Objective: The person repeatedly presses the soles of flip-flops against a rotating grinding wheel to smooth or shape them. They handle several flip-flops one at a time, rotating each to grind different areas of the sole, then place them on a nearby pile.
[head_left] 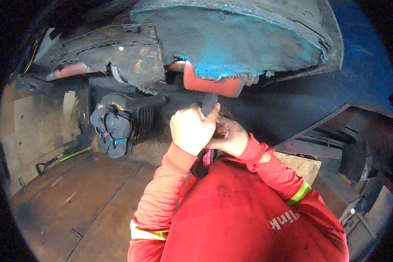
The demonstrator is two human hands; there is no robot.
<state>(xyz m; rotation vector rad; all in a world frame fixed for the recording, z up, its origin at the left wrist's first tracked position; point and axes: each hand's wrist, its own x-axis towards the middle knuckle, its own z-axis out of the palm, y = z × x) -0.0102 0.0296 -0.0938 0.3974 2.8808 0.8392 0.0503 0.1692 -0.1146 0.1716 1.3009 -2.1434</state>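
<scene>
My left hand (190, 129) is closed round a dark sandal (209, 105), whose tip stands up just below the red sanding drum (212, 83). From the other side, my right hand (231, 136) grips the same sandal, its fingers curled beneath my left. A pink-edged strap end (207, 158) hangs below my hands. Whether the sandal's tip touches the drum, I cannot tell. Much of the sandal is hidden by my fingers. A dusty hood flap (249, 43) with blue powder hangs over the drum.
Several dark sandals (114, 126) lie stacked on a ribbed motor (144, 115) at the left. A second red drum (74, 70) shows behind a torn flap (135, 54). A green-handled tool (74, 154) lies by the left wall. Wooden boards (301, 166) stand at the right.
</scene>
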